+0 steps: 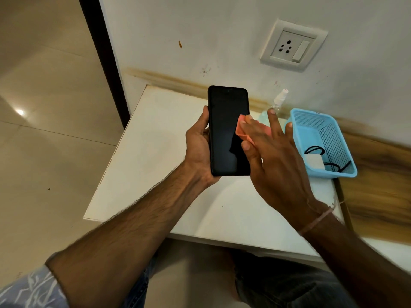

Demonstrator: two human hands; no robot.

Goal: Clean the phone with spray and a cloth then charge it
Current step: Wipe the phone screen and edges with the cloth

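Observation:
A black phone (pixel 226 130) stands upright above the white table, screen dark and facing me, gripped from the left side and bottom by my left hand (pixel 199 150). My right hand (pixel 273 156) presses a small orange-pink cloth (pixel 311 132) flat against the right edge of the screen; most of the cloth is hidden under the fingers. A clear spray bottle (pixel 280 97) with a white nozzle stands against the wall behind my right fingers. A white charger block (pixel 315 162) with a black cable (pixel 315 150) lies inside the blue basket.
The white table (pixel 160 152) is small, its left edge dropping to a tiled floor. A blue perforated basket (pixel 322 127) sits at its right rear. A white wall socket with a switch (pixel 293 44) is on the wall above. Wood-grain surface lies right.

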